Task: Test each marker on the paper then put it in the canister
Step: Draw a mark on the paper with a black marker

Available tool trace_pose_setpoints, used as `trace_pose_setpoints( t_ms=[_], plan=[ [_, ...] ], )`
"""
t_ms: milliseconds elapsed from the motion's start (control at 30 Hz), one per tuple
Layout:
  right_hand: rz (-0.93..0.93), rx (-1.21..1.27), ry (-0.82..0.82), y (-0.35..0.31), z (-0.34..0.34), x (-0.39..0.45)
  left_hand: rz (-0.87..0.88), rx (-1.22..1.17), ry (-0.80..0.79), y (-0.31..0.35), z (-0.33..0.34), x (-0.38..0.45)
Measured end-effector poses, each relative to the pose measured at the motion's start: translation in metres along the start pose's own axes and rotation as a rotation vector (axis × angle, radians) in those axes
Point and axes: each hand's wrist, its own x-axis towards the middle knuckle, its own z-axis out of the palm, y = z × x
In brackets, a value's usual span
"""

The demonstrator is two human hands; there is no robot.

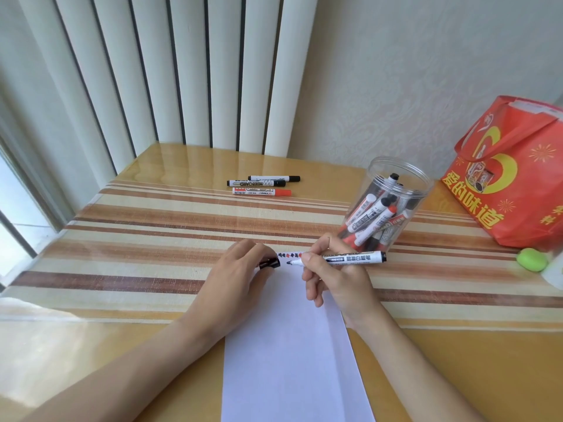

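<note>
While left hand [240, 266] is pinching cap [270, 263], right hand [335, 271] is gripping marker [353, 258] — bare tip risking stray smear on paper [292, 360].

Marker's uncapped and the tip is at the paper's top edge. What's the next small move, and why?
Probably a short stroke on the paper. The right hand holds the uncapped black marker with its tip at the row of red and black test marks, while the left hand holds the cap. Recapping and the canister come after.
</note>
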Motion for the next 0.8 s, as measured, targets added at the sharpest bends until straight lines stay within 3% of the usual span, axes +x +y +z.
trace_pose_setpoints(
  t_ms=[333,467,600,700,800],
  plan=[
    [0.057,-0.068,-0.198,-0.003,0.003,-0.002,0.023,-0.093,-0.070,0.003,-0.001,0.001],
    [0.184,0.044,-0.147,-0.014,-0.004,-0.004,0.018,-0.077,-0.040,0.004,-0.002,0.000],
    [0.128,-0.053,0.000,-0.019,-0.016,0.001,-0.006,-0.068,-0.047,0.003,-0.002,0.000],
    [0.125,-0.126,-0.050,-0.023,-0.026,0.002,-0.028,-0.064,-0.048,0.000,0.000,0.000],
    [0.009,-0.378,-0.113,-0.018,-0.029,0.002,-0.035,-0.040,-0.087,-0.004,0.003,0.000]
  ],
)
